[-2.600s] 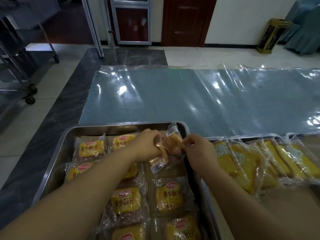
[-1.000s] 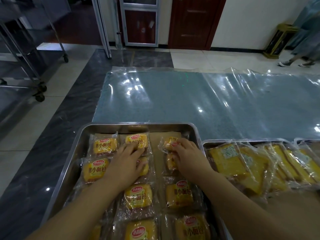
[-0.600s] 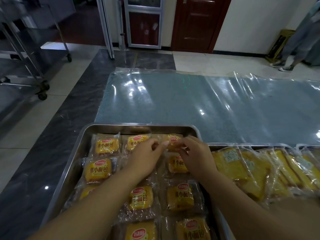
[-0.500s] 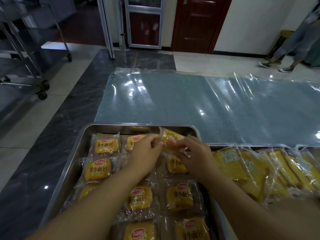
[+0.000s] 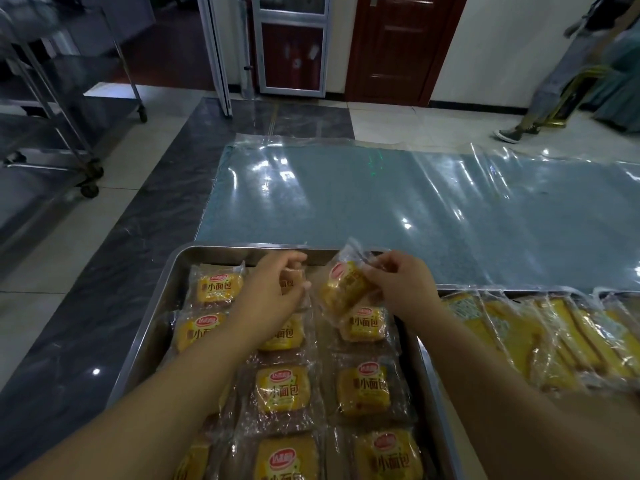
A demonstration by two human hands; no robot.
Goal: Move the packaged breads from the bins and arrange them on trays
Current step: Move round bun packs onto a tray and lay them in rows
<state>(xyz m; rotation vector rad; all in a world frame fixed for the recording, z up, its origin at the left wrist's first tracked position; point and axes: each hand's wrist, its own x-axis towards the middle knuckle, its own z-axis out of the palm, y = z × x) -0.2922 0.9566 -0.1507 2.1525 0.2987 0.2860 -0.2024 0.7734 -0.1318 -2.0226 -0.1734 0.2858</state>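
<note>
Here, right hand (image 5: 398, 289) fingers pinching crinkly clear-wrapped bread pack (image 5: 343, 285) above steel tray (image 5: 221, 252), left hand (image 5: 273, 296) fingers curled, grip unclear.

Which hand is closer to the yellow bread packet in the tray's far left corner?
Left. The left hand is just right of that yellow bread packet; the right hand is farther right, pinching a lifted packet.

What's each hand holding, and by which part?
Right hand pinches a lifted bread packet by the wrapper's upper right edge. Left hand curls over another packet in the tray; a grip there cannot be told.
</note>
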